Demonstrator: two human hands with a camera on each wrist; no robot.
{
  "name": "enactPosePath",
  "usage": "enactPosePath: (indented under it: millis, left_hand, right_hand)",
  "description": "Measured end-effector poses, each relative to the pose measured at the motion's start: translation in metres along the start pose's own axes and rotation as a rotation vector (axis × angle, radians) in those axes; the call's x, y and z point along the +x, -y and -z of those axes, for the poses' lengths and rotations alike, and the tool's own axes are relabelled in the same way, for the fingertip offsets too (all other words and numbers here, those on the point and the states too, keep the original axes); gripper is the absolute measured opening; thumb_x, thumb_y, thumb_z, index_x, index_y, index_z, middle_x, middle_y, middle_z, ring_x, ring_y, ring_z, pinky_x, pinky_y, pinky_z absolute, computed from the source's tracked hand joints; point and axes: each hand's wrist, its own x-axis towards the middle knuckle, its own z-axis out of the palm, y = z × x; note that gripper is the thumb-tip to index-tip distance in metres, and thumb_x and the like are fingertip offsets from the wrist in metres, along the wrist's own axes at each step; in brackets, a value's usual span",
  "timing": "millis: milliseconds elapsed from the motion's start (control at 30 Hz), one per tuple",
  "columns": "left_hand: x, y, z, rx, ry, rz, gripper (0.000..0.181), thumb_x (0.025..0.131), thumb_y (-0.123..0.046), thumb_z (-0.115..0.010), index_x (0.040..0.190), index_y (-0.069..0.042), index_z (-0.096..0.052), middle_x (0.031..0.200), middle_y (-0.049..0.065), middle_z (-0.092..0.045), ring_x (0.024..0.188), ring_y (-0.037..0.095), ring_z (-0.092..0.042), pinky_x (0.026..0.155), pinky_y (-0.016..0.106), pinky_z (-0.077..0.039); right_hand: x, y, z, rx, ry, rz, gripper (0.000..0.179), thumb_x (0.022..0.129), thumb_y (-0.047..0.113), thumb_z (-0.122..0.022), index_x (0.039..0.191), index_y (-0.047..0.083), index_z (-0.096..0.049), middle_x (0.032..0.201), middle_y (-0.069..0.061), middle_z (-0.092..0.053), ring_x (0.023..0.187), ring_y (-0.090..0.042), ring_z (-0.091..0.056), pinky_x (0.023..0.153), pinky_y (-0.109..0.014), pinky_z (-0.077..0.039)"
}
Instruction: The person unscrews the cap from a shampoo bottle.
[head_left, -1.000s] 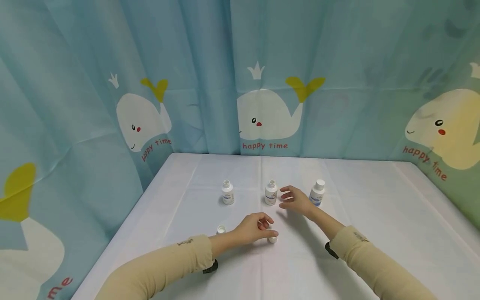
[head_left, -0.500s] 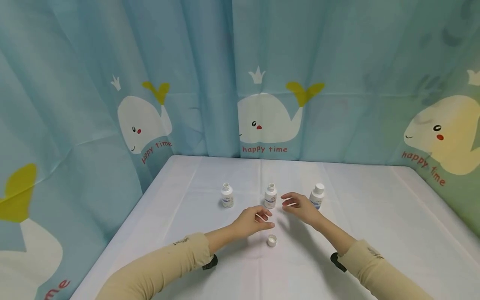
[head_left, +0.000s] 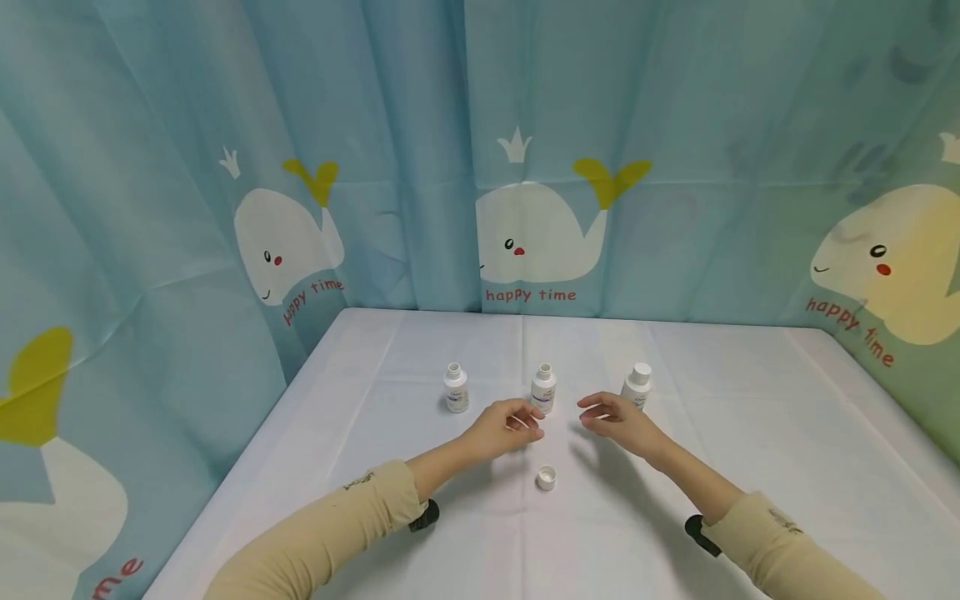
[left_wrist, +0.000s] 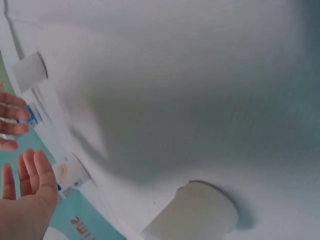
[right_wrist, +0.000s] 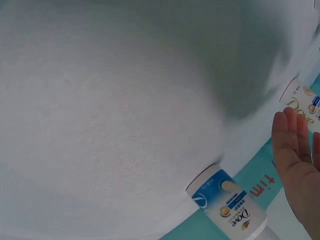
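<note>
Fingers stand apart from thumbs on the left hand (head_left: 501, 429) and right hand (head_left: 624, 425). The latter partly hides a capped bottle (head_left: 637, 386).

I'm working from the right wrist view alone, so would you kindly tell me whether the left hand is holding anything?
Observer: No, the head view shows the left hand with its fingers loosely bent and nothing in them.
Operator: Thank you. Is there a cap on the middle bottle?
Observer: There isn't; in the head view the middle bottle stands upright with its neck bare.
Operator: That helps. Would there be any loose caps on the table, by any chance?
Observer: Two show in the left wrist view: the first white cap near the left edge, and the second white cap at the bottom.
</note>
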Motion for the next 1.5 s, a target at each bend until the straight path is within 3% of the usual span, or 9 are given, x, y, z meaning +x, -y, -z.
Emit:
enactPosePath:
  millis: [133,400,767,1167,1500]
  left_hand:
    - [0.004,-0.002,0.002,-0.002,0.004,-0.022,0.029,0.086,-0.008,-0.066,0.111,0.007,-0.06,0.098,0.02,-0.065,0.075,0.006,-0.054,0.068,0.014,-0.045]
    - [0.015,-0.013,0.004,-0.015,0.005,0.006,0.028,0.087,-0.009,-0.066,0.112,0.003,-0.062,0.1,0.017,-0.065,0.074,0.005,-0.053,0.067,0.014,-0.044]
    - [0.027,-0.029,0.004,0.001,0.002,-0.072,0.025,0.088,-0.011,-0.065,0.111,0.0,-0.063,0.1,0.017,-0.065,0.077,0.005,-0.053,0.072,0.013,-0.045]
    - [0.046,-0.039,-0.001,-0.045,0.0,-0.142,0.031,0.086,-0.01,-0.068,0.115,-0.002,-0.062,0.11,0.021,-0.065,0.091,0.013,-0.06,0.079,0.014,-0.049]
    - [0.062,-0.051,-0.007,-0.044,0.003,-0.146,0.035,0.085,-0.01,-0.07,0.118,-0.003,-0.061,0.11,0.015,-0.066,0.091,0.008,-0.059,0.078,0.012,-0.049]
  right_hand:
    - [-0.006,0.0,0.005,0.0,0.005,0.005,0.036,0.091,0.008,-0.059,0.118,-0.014,-0.051,0.108,-0.027,-0.063,0.099,-0.03,-0.063,0.079,-0.032,-0.056]
    - [-0.016,-0.004,0.02,0.005,0.018,0.048,0.035,0.091,0.008,-0.058,0.118,-0.014,-0.051,0.11,-0.028,-0.061,0.098,-0.027,-0.063,0.077,-0.026,-0.055]
    - [-0.032,-0.015,0.037,0.003,0.024,0.092,0.036,0.091,0.006,-0.06,0.116,-0.017,-0.051,0.106,-0.03,-0.061,0.087,0.003,-0.059,0.076,-0.015,-0.052]
    - [-0.045,-0.026,0.048,-0.009,0.002,0.086,0.036,0.089,0.004,-0.061,0.116,-0.018,-0.051,0.103,-0.029,-0.063,0.086,0.006,-0.059,0.074,-0.015,-0.052]
    - [-0.052,-0.035,0.061,-0.074,-0.067,0.051,0.037,0.087,0.007,-0.065,0.115,-0.014,-0.053,0.102,-0.027,-0.065,0.082,0.009,-0.059,0.073,-0.015,-0.052]
